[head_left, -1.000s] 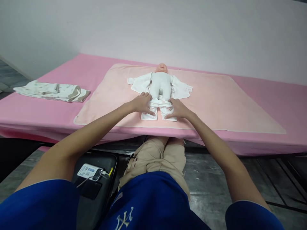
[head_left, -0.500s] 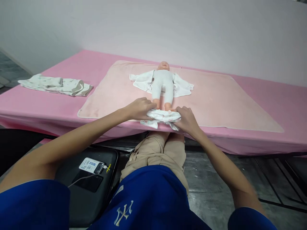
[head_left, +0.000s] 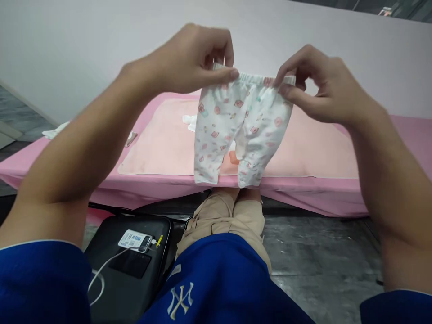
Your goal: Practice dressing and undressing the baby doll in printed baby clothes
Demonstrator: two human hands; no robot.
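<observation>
White baby pants [head_left: 226,121] with small pink prints hang spread out in front of me, waistband up and legs down. My left hand [head_left: 202,60] pinches one end of the elastic waistband between thumb and fingers. At the other end, my right hand [head_left: 310,83] is closed on the waistband in the same way. Behind the cloth lies a baby doll, almost wholly hidden; a foot [head_left: 234,157] shows between the pant legs, and a white sleeve [head_left: 189,120] sticks out at the left.
A light pink mat [head_left: 158,144] covers part of the pink-sheeted table [head_left: 124,191] by the wall. Folded cloth [head_left: 56,131] at the left is mostly behind my arm. A black case [head_left: 128,288] beside my legs bears a cabled power bank [head_left: 135,240] and a dark phone [head_left: 131,263].
Both hands have risen from the table edge by the doll's feet, lifting the bunched pants. The cloth has unfolded and now hangs open, covering most of the doll from view.
</observation>
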